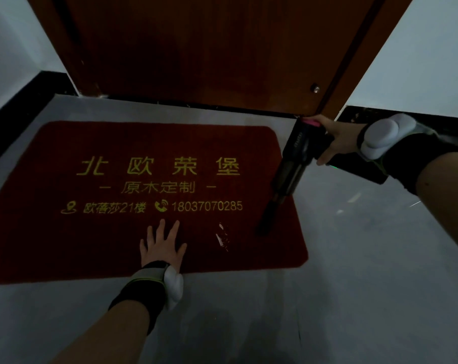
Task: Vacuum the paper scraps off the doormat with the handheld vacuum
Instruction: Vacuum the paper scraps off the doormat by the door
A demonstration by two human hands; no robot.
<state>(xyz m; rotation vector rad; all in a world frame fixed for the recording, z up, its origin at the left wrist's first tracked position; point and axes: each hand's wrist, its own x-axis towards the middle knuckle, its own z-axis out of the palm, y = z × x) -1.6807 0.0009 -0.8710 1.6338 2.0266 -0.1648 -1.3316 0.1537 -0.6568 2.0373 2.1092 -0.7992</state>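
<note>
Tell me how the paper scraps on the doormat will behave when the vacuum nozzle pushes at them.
The paper scraps look small, thin and crumpled, so probably very light and floppy. They lie loose on the doormat, so a nudge would likely scatter them rather than slide them together.

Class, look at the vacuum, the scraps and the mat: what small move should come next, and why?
Probably slide the vacuum's nozzle a little to the left, onto the paper scraps. The right hand grips the vacuum, whose tip sits on the doormat just right of the scraps, while the left hand presses flat on the mat beside them.
</note>
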